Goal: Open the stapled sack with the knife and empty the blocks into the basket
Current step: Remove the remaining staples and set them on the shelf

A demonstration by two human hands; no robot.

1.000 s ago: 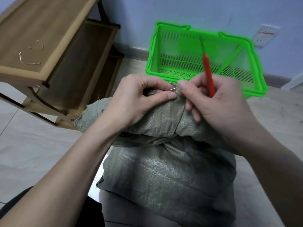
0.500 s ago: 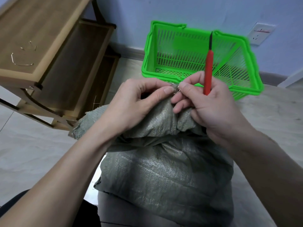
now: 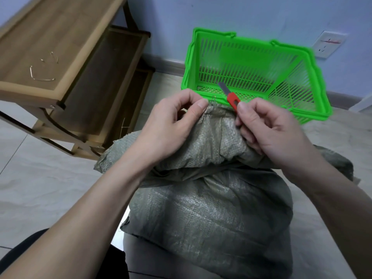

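Observation:
A grey-green woven sack (image 3: 211, 208) stands in front of me, its top folded over. My left hand (image 3: 173, 125) pinches the folded top edge, where a thin metal staple (image 3: 212, 100) sticks out by the fingertips. My right hand (image 3: 269, 127) grips a red-handled knife (image 3: 231, 96), its short grey blade pointing up and left, just right of the staple. The blocks are hidden inside the sack. The green plastic basket (image 3: 187, 77) stands empty on the floor behind the sack.
A wooden shelf unit (image 3: 84, 63) stands at the left with several pulled staples (image 3: 40, 73) on its top. Blue wall with a power socket (image 3: 328, 46) lies behind the basket. Pale tiled floor (image 3: 40, 178) surrounds the sack.
My right hand has drawn away from the left, and the knife has tilted from upright to pointing up-left. The staple now stands out at my left fingertips.

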